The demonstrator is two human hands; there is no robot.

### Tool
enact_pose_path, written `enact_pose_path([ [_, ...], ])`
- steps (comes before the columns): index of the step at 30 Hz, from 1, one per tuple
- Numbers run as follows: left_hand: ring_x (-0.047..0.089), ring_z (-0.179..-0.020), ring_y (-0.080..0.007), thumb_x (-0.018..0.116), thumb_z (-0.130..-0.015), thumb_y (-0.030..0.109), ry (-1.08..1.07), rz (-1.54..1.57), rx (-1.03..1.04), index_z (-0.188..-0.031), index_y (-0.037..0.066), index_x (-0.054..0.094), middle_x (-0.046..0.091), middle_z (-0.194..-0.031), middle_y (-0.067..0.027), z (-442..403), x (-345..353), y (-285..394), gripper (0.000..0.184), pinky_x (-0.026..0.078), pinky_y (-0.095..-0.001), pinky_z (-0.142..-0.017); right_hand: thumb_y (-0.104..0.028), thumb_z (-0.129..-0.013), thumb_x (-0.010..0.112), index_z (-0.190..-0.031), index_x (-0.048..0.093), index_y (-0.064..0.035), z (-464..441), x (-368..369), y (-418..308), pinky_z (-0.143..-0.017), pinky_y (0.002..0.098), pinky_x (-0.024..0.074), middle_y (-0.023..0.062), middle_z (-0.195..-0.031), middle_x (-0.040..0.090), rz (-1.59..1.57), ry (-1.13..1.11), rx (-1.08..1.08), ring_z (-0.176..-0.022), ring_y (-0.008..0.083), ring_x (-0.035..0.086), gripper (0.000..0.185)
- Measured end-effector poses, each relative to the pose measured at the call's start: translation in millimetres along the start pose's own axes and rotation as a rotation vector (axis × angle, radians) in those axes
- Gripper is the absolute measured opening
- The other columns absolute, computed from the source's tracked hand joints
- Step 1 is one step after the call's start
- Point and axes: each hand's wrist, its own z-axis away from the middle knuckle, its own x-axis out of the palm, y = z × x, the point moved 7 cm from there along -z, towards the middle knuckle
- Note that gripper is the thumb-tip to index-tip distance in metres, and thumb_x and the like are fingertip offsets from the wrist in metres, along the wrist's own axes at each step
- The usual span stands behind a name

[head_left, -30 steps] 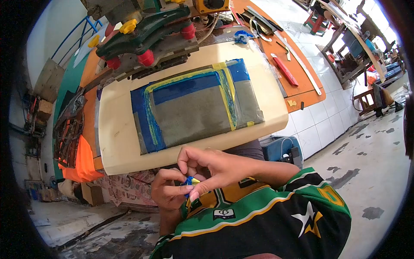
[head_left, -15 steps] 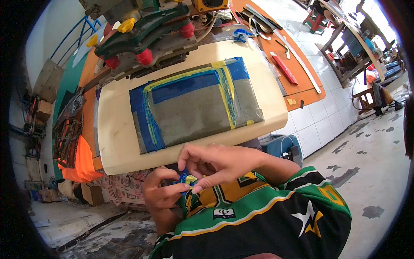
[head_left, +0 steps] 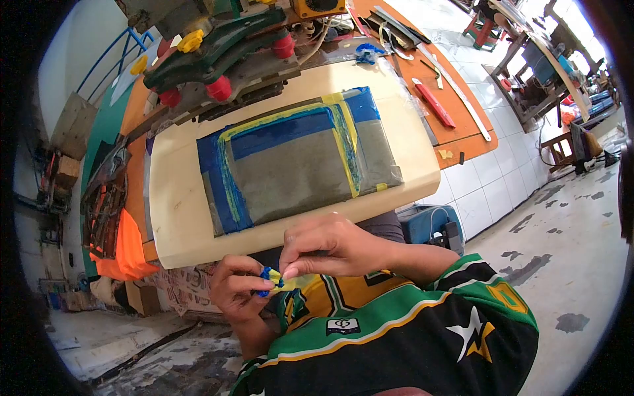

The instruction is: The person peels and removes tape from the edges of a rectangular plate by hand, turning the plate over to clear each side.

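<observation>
A crumpled wad of blue and yellow tape [head_left: 267, 284] is pinched between the thumb and fingers of my left hand [head_left: 236, 288], low in front of my shirt. My right hand [head_left: 330, 245] is closed too, thumb against fingertips, gripping the yellow edge of the same wad. Beyond my hands lies a cream panel [head_left: 178, 224]. On it rests a flat grey sheet [head_left: 290, 175], bordered along the top and sides by blue film and yellow tape strips. Neither hand touches the panel's top face.
A dark green metal machine with red feet [head_left: 218, 87] stands at the back left. On the orange table at right are a red cutter-like tool [head_left: 434, 104] and a long metal ruler [head_left: 462, 96]. Orange cloth [head_left: 125, 247] hangs at left. Another blue scrap [head_left: 368, 53] lies behind the panel.
My hands have drawn slightly apart, the left moving left with the wad. More of the yellow tape now shows between them. The panel and sheet stay put.
</observation>
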Motion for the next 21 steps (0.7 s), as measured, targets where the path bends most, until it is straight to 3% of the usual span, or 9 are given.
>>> enact_pose_path([
  [5, 0.062, -0.073, -0.0173, 0.088, -0.078, 0.025, -0.010, -0.034, -0.010, -0.090, 0.011, 0.076, 0.066, -0.088, -0.0109, -1, -2, -1, 0.022, 0.046, -0.0262, -0.062, -0.009, -0.094, 0.073, -0.102, 0.073, -0.0015, 4, 4, 8, -0.070, 0.0352, 0.0533, 0.0069, -0.089, 0.073, 0.052, -0.001, 0.113, -0.080, 0.0229, 0.070, 0.011],
  [12, 0.065, -0.083, -0.0215, 0.085, -0.082, 0.016, 0.052, -0.057, 0.023, -0.093, 0.008, 0.074, 0.062, -0.097, -0.0139, 1, -11, -6, 0.018, 0.053, -0.0297, -0.071, -0.004, -0.094, 0.072, -0.106, 0.075, -0.0021, 2, -3, 4, -0.075, 0.0321, 0.0562, 0.0079, -0.097, 0.076, -0.015, 0.088, 0.029, -0.088, 0.0216, 0.073, 0.013],
  [18, 0.065, -0.094, -0.0245, 0.086, -0.082, 0.012, 0.099, 0.015, -0.005, -0.093, 0.006, 0.071, 0.057, -0.106, -0.0146, -3, -12, -5, 0.019, 0.055, -0.0330, -0.080, -0.009, -0.095, 0.074, -0.096, 0.072, -0.0014, 3, -4, -2, -0.063, 0.0330, 0.0501, 0.0076, -0.084, 0.071, 0.084, 0.055, -0.017, -0.073, 0.0202, 0.067, 0.008],
  [21, 0.064, -0.100, -0.0247, 0.086, -0.081, 0.010, 0.131, 0.027, -0.018, -0.092, 0.006, 0.068, 0.058, -0.108, -0.0149, -3, -13, -8, 0.021, 0.054, -0.0329, -0.083, -0.015, -0.099, 0.071, -0.087, 0.066, -0.0019, 4, -8, -4, -0.058, 0.0353, 0.0438, 0.0082, -0.075, 0.063, 0.125, 0.109, -0.013, -0.065, 0.0221, 0.060, 0.018],
])
